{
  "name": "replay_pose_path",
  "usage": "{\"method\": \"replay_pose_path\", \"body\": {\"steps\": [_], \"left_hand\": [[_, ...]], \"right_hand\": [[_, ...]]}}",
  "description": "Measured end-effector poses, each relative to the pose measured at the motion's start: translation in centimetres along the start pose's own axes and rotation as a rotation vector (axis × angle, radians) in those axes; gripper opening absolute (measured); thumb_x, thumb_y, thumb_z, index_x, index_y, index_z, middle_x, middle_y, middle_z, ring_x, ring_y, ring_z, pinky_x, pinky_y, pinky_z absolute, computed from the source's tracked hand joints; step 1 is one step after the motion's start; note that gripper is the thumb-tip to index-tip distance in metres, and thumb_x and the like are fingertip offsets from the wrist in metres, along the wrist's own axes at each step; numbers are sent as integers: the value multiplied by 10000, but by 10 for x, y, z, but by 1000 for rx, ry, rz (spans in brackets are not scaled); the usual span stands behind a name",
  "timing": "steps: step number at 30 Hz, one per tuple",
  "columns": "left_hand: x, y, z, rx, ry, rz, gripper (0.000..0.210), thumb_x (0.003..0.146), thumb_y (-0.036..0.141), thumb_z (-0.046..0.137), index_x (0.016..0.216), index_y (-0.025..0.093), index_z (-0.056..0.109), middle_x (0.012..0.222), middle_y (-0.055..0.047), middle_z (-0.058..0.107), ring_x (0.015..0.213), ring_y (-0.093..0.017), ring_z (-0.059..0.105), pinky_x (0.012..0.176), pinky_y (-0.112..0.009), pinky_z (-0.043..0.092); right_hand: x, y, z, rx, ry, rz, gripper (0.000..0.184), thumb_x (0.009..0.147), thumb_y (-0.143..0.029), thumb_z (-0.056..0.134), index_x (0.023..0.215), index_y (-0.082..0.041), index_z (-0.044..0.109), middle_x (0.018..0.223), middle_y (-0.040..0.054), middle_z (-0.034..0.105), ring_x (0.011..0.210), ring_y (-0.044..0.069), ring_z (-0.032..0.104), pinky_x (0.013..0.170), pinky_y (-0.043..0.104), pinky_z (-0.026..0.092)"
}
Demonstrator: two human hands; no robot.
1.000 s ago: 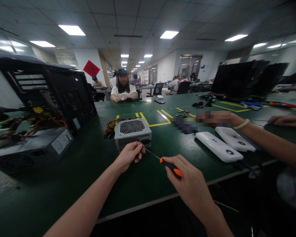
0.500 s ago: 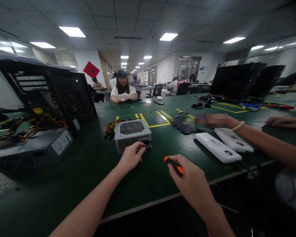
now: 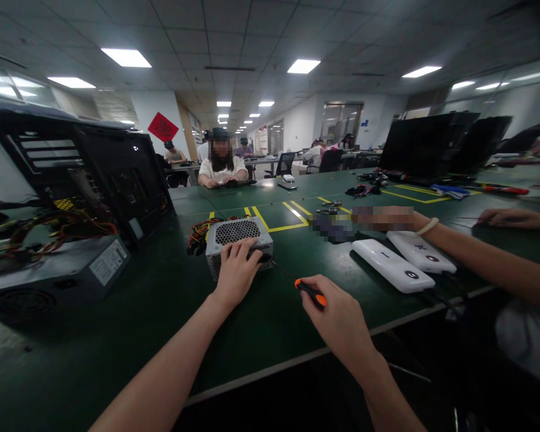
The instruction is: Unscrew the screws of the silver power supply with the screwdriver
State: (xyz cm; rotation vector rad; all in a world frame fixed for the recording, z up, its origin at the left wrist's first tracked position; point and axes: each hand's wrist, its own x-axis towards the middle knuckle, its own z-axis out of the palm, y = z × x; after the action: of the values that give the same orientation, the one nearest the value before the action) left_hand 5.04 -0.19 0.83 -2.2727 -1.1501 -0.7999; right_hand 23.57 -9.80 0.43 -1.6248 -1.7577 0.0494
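Observation:
A grey metal computer power supply [image 3: 238, 231], with a perforated grille on top, sits on the green table. My left hand [image 3: 237, 267] grips its near side, fingers bent over the top edge and thumb by the dark socket area at the right of the near face. In my right hand [image 3: 337, 309], closed round the handle, is a screwdriver [image 3: 312, 294] with an orange and black grip. Its thin shaft points up and left, the tip close to that socket area; whether it touches a screw is too small to tell. Bundled coloured cables [image 3: 198, 235] lie behind the power supply.
To the left stand an open black computer case [image 3: 130, 174] and another power supply [image 3: 72, 270]. White power banks [image 3: 391, 267] lie at right, near a co-worker's arm [image 3: 477, 252]. Two dark computer cases [image 3: 425, 144] stand farther back. A person [image 3: 222, 171] sits across the table.
My left hand has moved up from the near face onto the power supply's top edge. The screwdriver and my right hand have shifted slightly left; the whole view has shifted a little too.

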Motion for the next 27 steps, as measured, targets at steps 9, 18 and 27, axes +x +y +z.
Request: {"method": "replay_pose_path", "body": {"steps": [9, 18, 27], "left_hand": [[-1, 2, 4, -5, 36, -20, 127, 796, 212, 497, 899, 230, 569, 1221, -72, 486, 1126, -255, 399, 878, -441, 301], [0, 1, 5, -19, 53, -33, 116, 777, 209, 527, 878, 232, 578, 1201, -72, 498, 1107, -259, 407, 871, -443, 308], [0, 3, 4, -29, 66, -41, 108, 777, 189, 522, 862, 231, 574, 1197, -63, 502, 1125, -246, 401, 876, -434, 313]], "right_hand": [[1, -1, 4, 23, 16, -8, 139, 785, -208, 471, 904, -222, 542, 872, 0, 617, 776, 167, 594, 680, 290, 437], [3, 0, 6, 11, 41, -12, 150, 789, -208, 454, 907, -214, 547, 868, 13, 615, 775, 165, 604, 676, 288, 445], [2, 0, 11, -17, 17, -20, 154, 809, -209, 432, 933, -216, 523, 897, 17, 605, 769, 175, 611, 674, 305, 457]]}}
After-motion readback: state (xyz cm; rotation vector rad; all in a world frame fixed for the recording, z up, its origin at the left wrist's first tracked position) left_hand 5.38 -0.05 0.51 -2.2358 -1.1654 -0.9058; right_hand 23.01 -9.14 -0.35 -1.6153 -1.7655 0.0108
